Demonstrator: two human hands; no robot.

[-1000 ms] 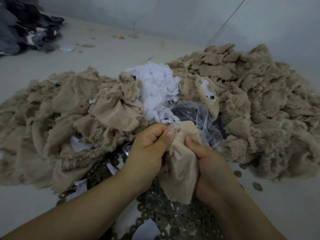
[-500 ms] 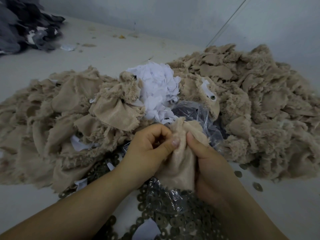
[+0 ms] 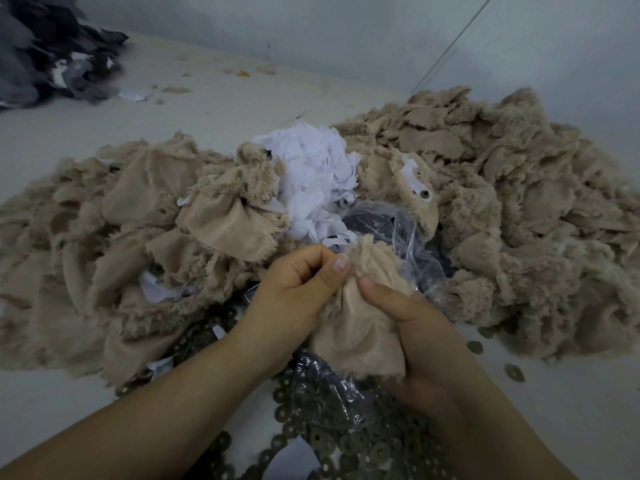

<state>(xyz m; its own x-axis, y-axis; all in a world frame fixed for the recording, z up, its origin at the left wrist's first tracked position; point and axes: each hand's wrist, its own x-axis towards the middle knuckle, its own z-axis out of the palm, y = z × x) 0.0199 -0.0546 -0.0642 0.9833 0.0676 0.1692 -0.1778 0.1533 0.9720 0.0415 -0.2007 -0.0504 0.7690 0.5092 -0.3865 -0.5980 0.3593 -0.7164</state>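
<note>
Fabric of a small beige plush piece (image 3: 360, 327), lying at 6 o'clock of the white scraps (image 3: 315, 181), is pinched at its gathered top by the left hand (image 3: 294, 296) at its 9 o'clock and gripped by the curled right hand (image 3: 426, 341) at its 3 o'clock, above a clear bag (image 3: 332, 393) of metal washers (image 3: 363, 445).

Showing two bare, smooth forearms. Displaying a short, rounded, glossy thumbnail on the left hand (image 3: 294, 292). Baring plain knuckles and fingers on the right hand (image 3: 426, 341).
</note>
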